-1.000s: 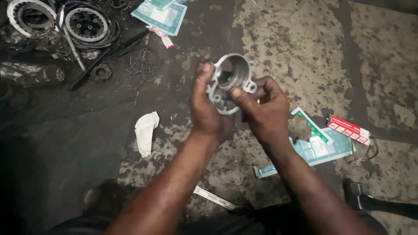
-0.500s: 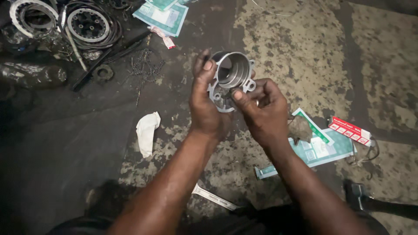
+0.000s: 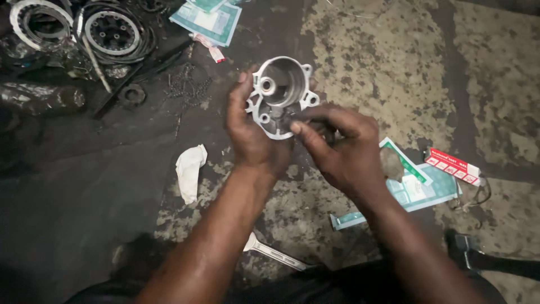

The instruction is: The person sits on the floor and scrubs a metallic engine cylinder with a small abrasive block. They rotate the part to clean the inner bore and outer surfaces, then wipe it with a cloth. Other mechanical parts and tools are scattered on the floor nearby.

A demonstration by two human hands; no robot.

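Left hand (image 3: 250, 135) closed around the edge of a silver cast-metal housing with a round bore and bolt lugs (image 3: 278, 84), thumb laid along its left rim. Right hand (image 3: 343, 149) pinching at the lower flange, fingertips (image 3: 295, 127) pressed to the metal; impossible to tell whether something small sits under them. Housing held up in the air between both hands, above the stained concrete floor (image 3: 394, 67), open bore tilted toward the camera.

Seemingly a check or a fitting step on the flange side, judging from the pinch and the angle. Any further work there calls for a steady left-hand grip on the rim and a fine, careful touch from the right fingertips near the lugs.

Below and to the left, a crumpled white rag (image 3: 188, 171). Under the forearms, a flat silver spanner (image 3: 275, 254). To the right, teal and white paper packets (image 3: 416, 191) and a small red and white carton (image 3: 453, 167). Farther off at top left, toothed round metal plates (image 3: 112, 31) amid dark rings and rods, with another teal packet (image 3: 209, 22) near them.
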